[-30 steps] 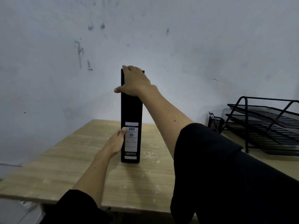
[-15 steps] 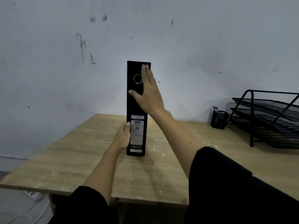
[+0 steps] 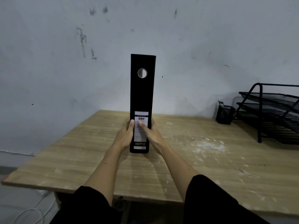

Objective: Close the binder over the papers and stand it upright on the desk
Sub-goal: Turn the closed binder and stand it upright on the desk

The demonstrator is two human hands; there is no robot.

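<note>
Both my arms are bare from the elbow down, with black sleeves pushed up above each forearm. The cloth is plain and dark, with no print, cuff button or seam that I can make out in this dim light. My left hand (image 3: 125,136) and my right hand (image 3: 149,134) wear nothing: no ring, no watch, no glove, and the nails are short and unpainted. A few small dark moles dot both my forearms behind the wrists.
</note>
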